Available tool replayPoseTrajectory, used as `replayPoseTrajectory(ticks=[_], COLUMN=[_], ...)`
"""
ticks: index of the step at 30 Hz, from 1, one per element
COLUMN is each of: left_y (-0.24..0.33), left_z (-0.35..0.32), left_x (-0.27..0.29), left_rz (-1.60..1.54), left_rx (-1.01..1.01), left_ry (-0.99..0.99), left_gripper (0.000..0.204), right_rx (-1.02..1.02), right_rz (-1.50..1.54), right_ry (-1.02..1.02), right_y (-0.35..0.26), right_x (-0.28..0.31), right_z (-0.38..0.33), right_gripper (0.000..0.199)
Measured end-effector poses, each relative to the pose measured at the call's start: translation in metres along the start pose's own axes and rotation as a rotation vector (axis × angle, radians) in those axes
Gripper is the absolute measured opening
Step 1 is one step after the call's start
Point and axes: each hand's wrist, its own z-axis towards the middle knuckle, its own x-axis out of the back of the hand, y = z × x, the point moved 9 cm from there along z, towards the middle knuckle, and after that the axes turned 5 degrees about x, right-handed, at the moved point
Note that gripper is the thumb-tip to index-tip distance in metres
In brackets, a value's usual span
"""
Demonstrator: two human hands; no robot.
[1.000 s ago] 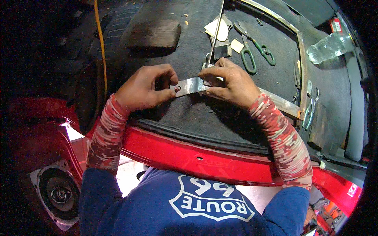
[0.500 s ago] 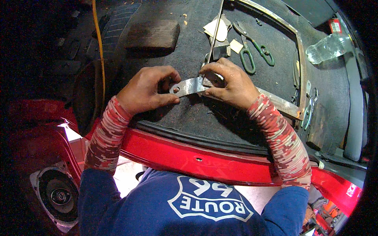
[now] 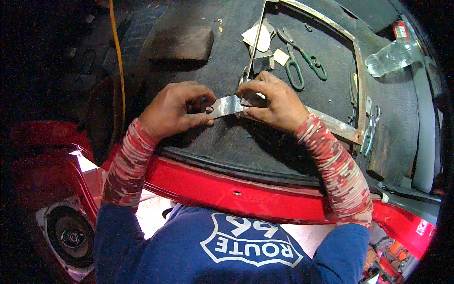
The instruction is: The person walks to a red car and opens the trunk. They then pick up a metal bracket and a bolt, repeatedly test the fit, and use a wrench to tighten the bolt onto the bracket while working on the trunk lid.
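Right now a short strip of shiny sheet metal [image 3: 227,106] is held just above the dark carpeted floor of a red car's boot, near the middle of its near edge. To do this well, I judge, both ends should stay firmly gripped and the strip kept level, with fingertips clear of its sharp edges. The left hand [image 3: 172,111] is curled nearly closed, thumb and fingers pinching the strip's left end, where a small hole shows. The right hand [image 3: 274,102] is likewise curled, fingers pressed onto the right end. Beyond the hands a thin rectangular metal frame [image 3: 357,85] lies on the carpet, with green-handled snips [image 3: 300,61] inside it. A clear plastic bottle [image 3: 392,57] lies toward the far right corner.
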Motion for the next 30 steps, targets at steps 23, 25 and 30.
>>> replayPoseTrajectory(ticks=[23,25,30], left_y=[0.015,0.027,0.074], left_z=[0.022,0.042,0.130], left_x=[0.049,0.053,0.047], left_rz=[-0.183,-0.222,-0.323], left_rx=[0.001,-0.051,-0.159], left_ry=[0.383,0.398,0.390], left_gripper=[0.021,0.022,0.025], right_rx=[-0.027,-0.023,-0.075], right_rz=[-0.038,0.003,-0.059], right_ry=[-0.028,-0.007,-0.023], right_y=[0.006,0.004,0.010], right_x=[-0.005,-0.002,-0.003], right_z=[-0.001,-0.002,-0.003], right_gripper=[0.045,0.044,0.041])
